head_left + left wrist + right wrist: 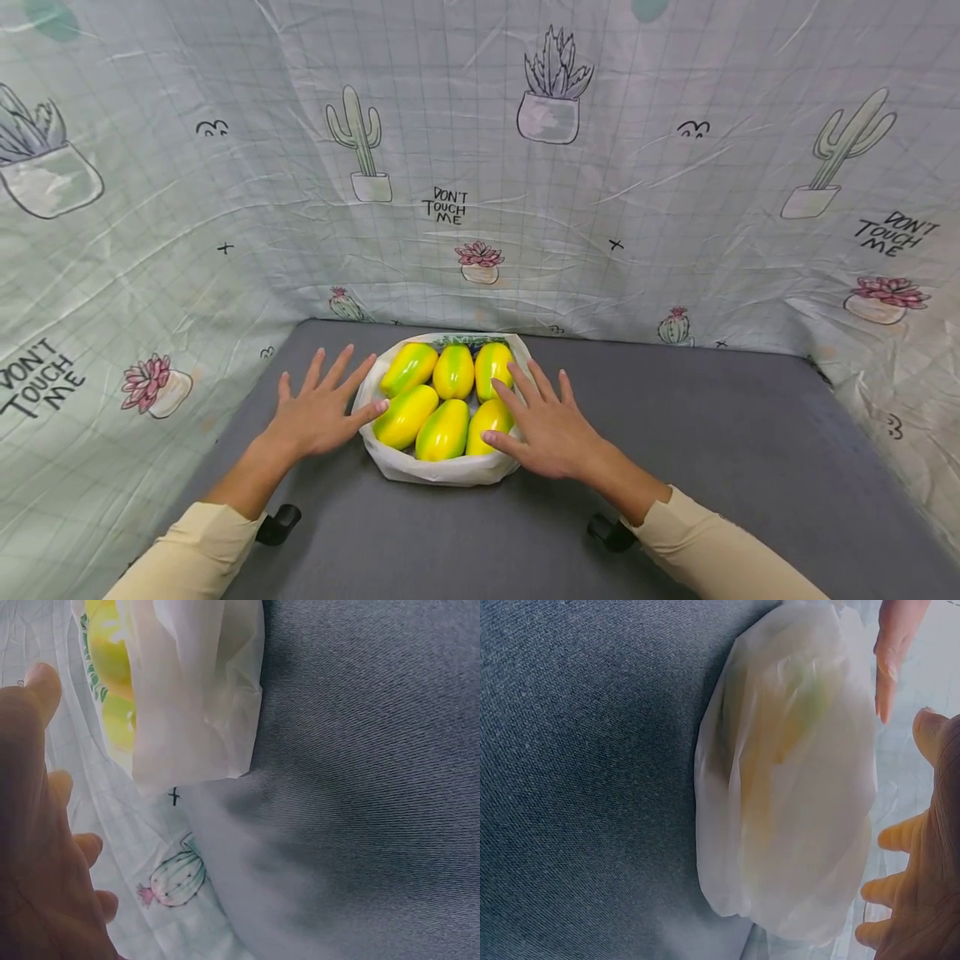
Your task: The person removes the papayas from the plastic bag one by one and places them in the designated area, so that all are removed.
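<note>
A white, thin-walled bag (427,473) with its top wide open stands on the grey table. Several glossy yellow-green fruits, mango- or papaya-like (442,430), lie inside it in two rows. My left hand (318,417) hovers at the bag's left side, fingers spread, thumb near the rim. On the other side my right hand (555,432) is also spread, its fingers and thumb overlapping the right-hand fruits in the head view. Both hands hold nothing. In the right wrist view the fruits show faintly through the bag's wall (810,795), with the hands apart from it.
The grey table (697,433) spreads to both sides and in front of the bag. Behind and at the sides hangs a pale sheet (525,242) printed with cacti and words. A dark strap piece (279,525) shows at the left wrist, another (611,533) at the right.
</note>
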Demonstrator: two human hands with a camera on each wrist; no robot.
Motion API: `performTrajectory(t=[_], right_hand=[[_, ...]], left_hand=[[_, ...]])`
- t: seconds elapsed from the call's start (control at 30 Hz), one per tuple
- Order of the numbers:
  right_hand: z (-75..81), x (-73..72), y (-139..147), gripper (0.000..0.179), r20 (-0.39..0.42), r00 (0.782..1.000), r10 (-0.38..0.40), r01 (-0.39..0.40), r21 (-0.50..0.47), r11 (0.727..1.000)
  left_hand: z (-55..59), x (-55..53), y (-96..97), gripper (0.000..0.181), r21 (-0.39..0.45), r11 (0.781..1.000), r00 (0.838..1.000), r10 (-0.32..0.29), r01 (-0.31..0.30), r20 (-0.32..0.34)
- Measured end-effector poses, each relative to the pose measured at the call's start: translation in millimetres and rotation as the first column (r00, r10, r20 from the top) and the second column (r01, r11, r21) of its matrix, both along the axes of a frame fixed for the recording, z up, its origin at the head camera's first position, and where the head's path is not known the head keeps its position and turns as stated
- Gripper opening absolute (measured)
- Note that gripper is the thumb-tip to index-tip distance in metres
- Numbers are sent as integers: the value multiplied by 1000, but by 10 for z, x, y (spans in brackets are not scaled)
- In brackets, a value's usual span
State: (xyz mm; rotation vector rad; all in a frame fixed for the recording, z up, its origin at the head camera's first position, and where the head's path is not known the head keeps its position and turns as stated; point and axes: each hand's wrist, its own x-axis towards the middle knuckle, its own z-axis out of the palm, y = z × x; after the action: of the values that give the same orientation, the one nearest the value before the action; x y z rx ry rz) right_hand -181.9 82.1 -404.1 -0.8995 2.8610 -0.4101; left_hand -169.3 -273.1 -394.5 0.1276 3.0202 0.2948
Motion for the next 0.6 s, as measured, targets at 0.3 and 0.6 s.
performTrajectory(t=[0.3, 0.6], right_hand=[[-38, 10, 2, 81, -6, 1000, 9, -9, 7, 1000], [-86, 26, 1, 80, -3, 1000, 8, -8, 14, 1000]], left_hand=[[-40, 9, 1, 89, -10, 1000, 1000, 8, -8, -5], [-100, 13, -20, 89, 1, 1000, 1000, 15, -15, 14]])
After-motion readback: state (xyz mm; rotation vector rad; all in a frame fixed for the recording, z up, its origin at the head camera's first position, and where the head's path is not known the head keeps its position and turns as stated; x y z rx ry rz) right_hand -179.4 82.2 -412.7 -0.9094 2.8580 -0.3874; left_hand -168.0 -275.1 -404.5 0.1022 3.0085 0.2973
